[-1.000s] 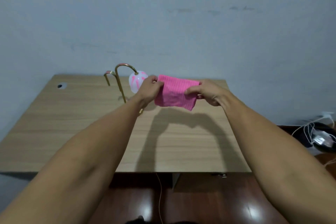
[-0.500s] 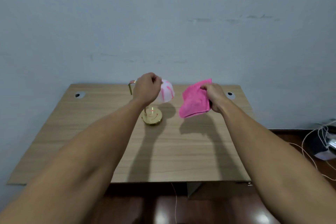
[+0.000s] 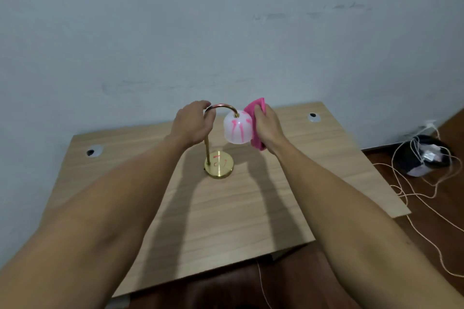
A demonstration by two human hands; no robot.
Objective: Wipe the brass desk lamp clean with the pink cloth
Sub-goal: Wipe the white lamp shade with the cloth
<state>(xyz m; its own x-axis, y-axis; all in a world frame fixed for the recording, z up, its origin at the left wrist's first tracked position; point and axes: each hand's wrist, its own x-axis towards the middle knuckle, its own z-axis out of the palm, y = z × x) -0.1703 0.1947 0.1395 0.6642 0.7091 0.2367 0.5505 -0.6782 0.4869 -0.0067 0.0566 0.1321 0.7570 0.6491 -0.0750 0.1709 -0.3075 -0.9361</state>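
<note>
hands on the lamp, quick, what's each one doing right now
Left hand: closed around the brass lamp at the curved neck.
Right hand: closed on the pink cloth, pressing it against the white shade.

Brass desk lamp with round base (image 3: 219, 164) near middle of wooden desk (image 3: 226, 208), toward back edge; pink cloth (image 3: 254, 118) right of white glass shade (image 3: 237, 128).

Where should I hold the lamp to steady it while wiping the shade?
Grip the brass lamp high on its thin stem, from the left, where the left hand wraps it now. The arch leaves the shade clear for the pink cloth.
</note>
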